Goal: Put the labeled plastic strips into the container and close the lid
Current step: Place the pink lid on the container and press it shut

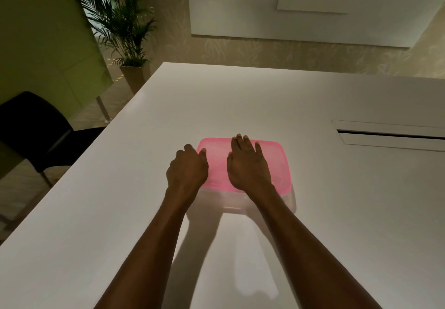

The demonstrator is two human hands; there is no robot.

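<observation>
A clear plastic container (287, 201) with a translucent pink lid (277, 156) stands in the middle of the white table (240, 96). The lid lies flat on top of the box. My left hand (186, 170) rests on the lid's left edge, fingers curled over the rim and thumb on top. My right hand (248, 161) lies palm down on the middle of the lid with its fingers spread. No labeled plastic strips show on the table; the inside of the container is hidden by the lid and my hands.
A cable slot with a flap (390, 135) is set into the table at the right. A black chair (31, 130) stands off the left edge. A potted palm (120, 24) and a green panel (43, 38) stand beyond.
</observation>
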